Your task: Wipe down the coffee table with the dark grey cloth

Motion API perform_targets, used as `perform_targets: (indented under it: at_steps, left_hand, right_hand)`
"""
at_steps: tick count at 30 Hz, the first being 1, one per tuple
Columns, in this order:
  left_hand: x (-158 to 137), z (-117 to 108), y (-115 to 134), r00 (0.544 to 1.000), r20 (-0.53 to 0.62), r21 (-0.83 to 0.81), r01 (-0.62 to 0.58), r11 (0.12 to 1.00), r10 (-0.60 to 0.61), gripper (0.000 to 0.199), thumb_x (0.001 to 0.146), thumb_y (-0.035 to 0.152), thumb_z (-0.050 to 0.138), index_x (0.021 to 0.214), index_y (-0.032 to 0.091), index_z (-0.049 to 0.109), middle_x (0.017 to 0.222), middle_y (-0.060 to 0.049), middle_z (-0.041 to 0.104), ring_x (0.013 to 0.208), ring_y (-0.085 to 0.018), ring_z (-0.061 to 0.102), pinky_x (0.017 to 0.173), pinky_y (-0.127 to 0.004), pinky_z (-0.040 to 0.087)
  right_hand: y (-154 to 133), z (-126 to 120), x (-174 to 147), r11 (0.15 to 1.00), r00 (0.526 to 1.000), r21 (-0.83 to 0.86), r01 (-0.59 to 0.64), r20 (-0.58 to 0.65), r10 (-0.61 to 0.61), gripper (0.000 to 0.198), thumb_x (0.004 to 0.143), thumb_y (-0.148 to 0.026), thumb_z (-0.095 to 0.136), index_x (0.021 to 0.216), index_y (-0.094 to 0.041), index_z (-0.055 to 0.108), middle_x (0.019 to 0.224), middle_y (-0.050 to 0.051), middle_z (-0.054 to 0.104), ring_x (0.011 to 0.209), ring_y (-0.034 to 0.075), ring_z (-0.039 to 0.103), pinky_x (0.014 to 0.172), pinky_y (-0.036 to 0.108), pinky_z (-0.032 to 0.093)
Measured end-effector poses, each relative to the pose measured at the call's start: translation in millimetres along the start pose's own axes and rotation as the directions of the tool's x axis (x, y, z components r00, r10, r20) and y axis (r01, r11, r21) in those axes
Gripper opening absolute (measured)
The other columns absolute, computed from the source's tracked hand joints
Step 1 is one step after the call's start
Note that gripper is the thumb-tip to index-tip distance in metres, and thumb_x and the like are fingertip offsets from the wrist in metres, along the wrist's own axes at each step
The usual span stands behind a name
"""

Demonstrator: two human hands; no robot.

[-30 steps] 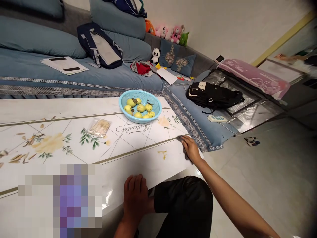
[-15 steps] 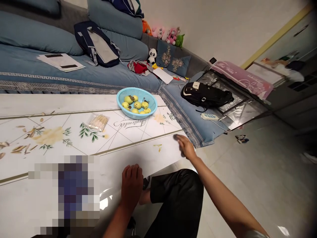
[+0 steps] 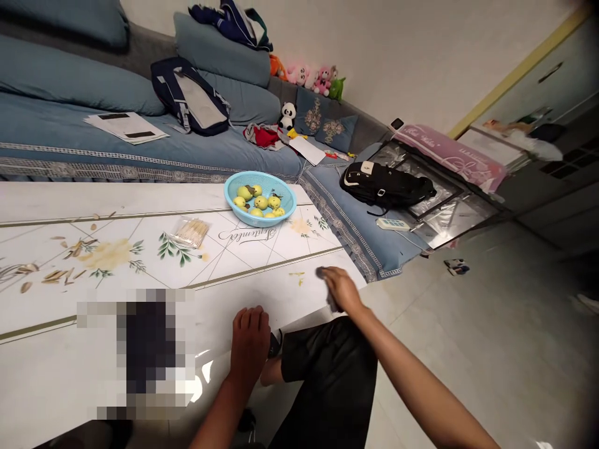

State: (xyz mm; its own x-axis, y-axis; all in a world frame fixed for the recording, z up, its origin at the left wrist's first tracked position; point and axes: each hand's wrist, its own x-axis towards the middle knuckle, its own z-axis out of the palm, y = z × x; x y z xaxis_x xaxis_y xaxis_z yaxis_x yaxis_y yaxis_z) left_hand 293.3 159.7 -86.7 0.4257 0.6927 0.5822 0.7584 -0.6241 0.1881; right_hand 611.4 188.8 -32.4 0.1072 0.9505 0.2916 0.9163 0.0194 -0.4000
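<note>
The right hand [image 3: 344, 290] is closed around a dark grey cloth [image 3: 334, 304], its fingers bent over the bunched fabric, which sits under the palm and pokes out past the fingertips at the right end of the white table [image 3: 269, 290], near the edge. Just left of the cloth, and apart from it, small yellow scraps [image 3: 298, 275] lie on the tabletop. The left hand [image 3: 250, 340] rests at the near edge with fingers bent, though whether it grips anything cannot be told, and the blue basket [image 3: 229, 201] of yellow fruit stands well beyond both hands.
</note>
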Motion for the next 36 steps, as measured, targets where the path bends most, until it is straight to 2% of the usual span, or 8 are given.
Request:
perform_targets:
  at_steps: [3, 8, 10, 17, 23, 25, 31, 36]
  left_hand:
    - [1, -1, 1, 1.0, -0.015, 0.022, 0.009, 1.0, -0.008, 0.023, 0.095, 0.0, 0.056, 0.106, 0.014, 0.071, 0.118, -0.016, 0.07, 0.11, -0.031, 0.062, 0.108, -0.055, 0.051]
    - [2, -3, 1, 1.0, -0.019, -0.016, 0.015, 1.0, -0.016, 0.025, 0.095, 0.0, 0.055, 0.107, 0.015, 0.071, 0.117, -0.016, 0.07, 0.109, -0.031, 0.063, 0.105, -0.054, 0.053]
    - [2, -3, 1, 1.0, -0.015, -0.023, 0.017, 1.0, -0.017, 0.025, 0.095, 0.0, 0.056, 0.107, 0.015, 0.071, 0.117, -0.015, 0.071, 0.11, -0.031, 0.064, 0.106, -0.054, 0.053]
    - [4, -6, 2, 0.999, 0.013, -0.056, 0.043, 0.997, -0.043, 0.024, 0.094, -0.002, 0.058, 0.105, 0.014, 0.071, 0.117, -0.015, 0.072, 0.11, -0.031, 0.063, 0.109, -0.054, 0.051]
    - [4, -4, 3, 0.999, -0.013, -0.047, 0.052, 0.998, -0.052, 0.024, 0.095, -0.001, 0.059, 0.105, 0.016, 0.072, 0.114, -0.012, 0.072, 0.107, -0.03, 0.062, 0.11, -0.051, 0.049]
    - [5, -3, 3, 0.998, -0.015, -0.042, 0.06, 0.997, -0.061, 0.023, 0.095, -0.001, 0.059, 0.104, 0.016, 0.072, 0.113, -0.012, 0.073, 0.106, -0.03, 0.062, 0.11, -0.051, 0.049]
    - [6, -6, 3, 0.998, 0.012, -0.045, 0.064, 0.997, -0.064, 0.022, 0.096, 0.0, 0.06, 0.104, 0.016, 0.073, 0.113, -0.012, 0.074, 0.106, -0.03, 0.063, 0.109, -0.051, 0.05]
    - [4, -4, 4, 0.997, 0.014, -0.076, 0.08, 0.994, -0.079, 0.025, 0.094, -0.002, 0.06, 0.104, 0.016, 0.073, 0.114, -0.012, 0.074, 0.106, -0.03, 0.064, 0.109, -0.052, 0.05]
  right_hand:
    - [8, -10, 4, 0.996, 0.997, -0.056, -0.063, -0.043, 0.061, 0.032, 0.1, -0.021, 0.053, 0.11, -0.024, 0.084, 0.113, 0.015, 0.078, 0.115, 0.034, 0.069, 0.107, 0.056, 0.056]
    - [-69, 37, -54, 0.986, 0.985, 0.082, 0.147, 0.081, -0.153, 0.033, 0.104, -0.024, 0.061, 0.131, -0.03, 0.078, 0.133, 0.01, 0.074, 0.125, 0.032, 0.065, 0.109, 0.052, 0.057]
    - [-78, 40, -59, 0.979, 0.976, 0.098, 0.181, 0.101, -0.191, 0.033, 0.106, -0.026, 0.06, 0.135, -0.031, 0.076, 0.132, 0.01, 0.073, 0.123, 0.033, 0.065, 0.106, 0.053, 0.058]
    - [-44, 35, 42, 0.994, 0.996, -0.091, 0.055, 0.073, -0.048, 0.031, 0.104, -0.02, 0.055, 0.117, -0.024, 0.083, 0.117, 0.015, 0.074, 0.111, 0.035, 0.064, 0.102, 0.056, 0.057]
    - [-46, 16, -33, 0.983, 0.964, -0.037, 0.178, 0.206, -0.166, 0.029, 0.105, -0.026, 0.061, 0.128, -0.027, 0.079, 0.13, 0.011, 0.074, 0.119, 0.033, 0.065, 0.103, 0.05, 0.058]
    - [-47, 12, -30, 0.982, 0.961, -0.083, 0.168, 0.234, -0.145, 0.029, 0.106, -0.026, 0.06, 0.129, -0.027, 0.079, 0.129, 0.011, 0.074, 0.119, 0.033, 0.065, 0.104, 0.049, 0.058]
    - [-57, 19, 45, 0.965, 0.966, -0.258, 0.045, 0.256, 0.023, 0.027, 0.103, -0.017, 0.059, 0.118, -0.017, 0.082, 0.119, 0.016, 0.075, 0.111, 0.034, 0.064, 0.103, 0.05, 0.055]
    - [-59, 2, -20, 0.976, 0.937, -0.143, 0.166, 0.331, -0.111, 0.026, 0.105, -0.022, 0.061, 0.123, -0.021, 0.08, 0.127, 0.011, 0.074, 0.115, 0.029, 0.065, 0.104, 0.042, 0.055]
